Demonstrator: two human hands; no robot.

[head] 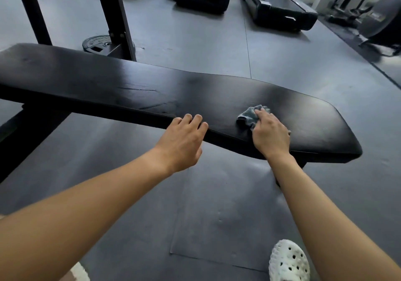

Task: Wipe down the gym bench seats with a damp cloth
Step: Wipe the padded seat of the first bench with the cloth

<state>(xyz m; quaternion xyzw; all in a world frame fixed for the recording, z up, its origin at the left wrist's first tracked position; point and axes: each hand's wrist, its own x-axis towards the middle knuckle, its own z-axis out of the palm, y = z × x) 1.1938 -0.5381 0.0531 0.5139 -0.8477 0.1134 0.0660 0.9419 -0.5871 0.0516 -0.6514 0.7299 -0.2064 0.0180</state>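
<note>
- Your right grip is curled round the bunched cloth at the counter's right end; wadded that small, it may skip strips.
- Your left grip holds nothing, its bent fingers resting on the near edge; on a damp surface it could slip.

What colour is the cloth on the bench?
The cloth is grey-blue; head view, under the right hand.
</note>
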